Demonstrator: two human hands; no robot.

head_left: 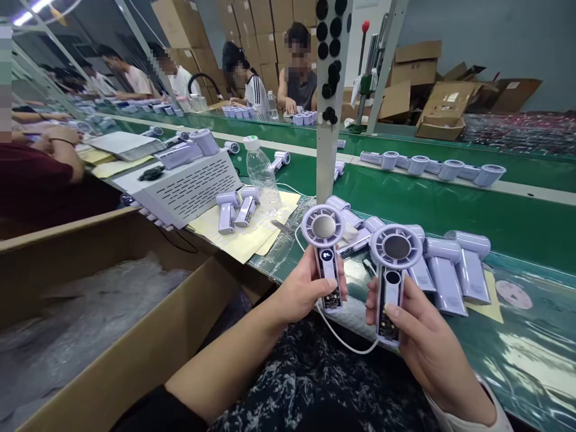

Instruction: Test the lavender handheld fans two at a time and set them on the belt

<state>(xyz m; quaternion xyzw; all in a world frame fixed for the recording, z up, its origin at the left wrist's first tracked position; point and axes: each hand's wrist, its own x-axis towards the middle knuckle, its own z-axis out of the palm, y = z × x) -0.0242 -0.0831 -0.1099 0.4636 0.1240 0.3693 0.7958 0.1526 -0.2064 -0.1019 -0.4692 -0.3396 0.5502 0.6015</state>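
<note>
My left hand (310, 287) is closed around the handle of a lavender handheld fan (324, 227), its round head up and a small lit display on the handle. My right hand (416, 321) grips a second lavender handheld fan (396, 246), whose round display is dark. Both handles show bare circuit boards near the bottom. A white cable (344, 345) loops below the two fans and meets the bottom of the right one. Just behind my hands, several more lavender fans (443, 276) lie in a row on the green bench.
To the left are a grey vented metal box (193, 186), a plastic bottle (261, 171) and two fans (236, 210) on yellow paper. An open carton (121, 348) with plastic bags stands at lower left. Beyond a white post (327, 150), fans line the conveyor (472, 207); several people work opposite.
</note>
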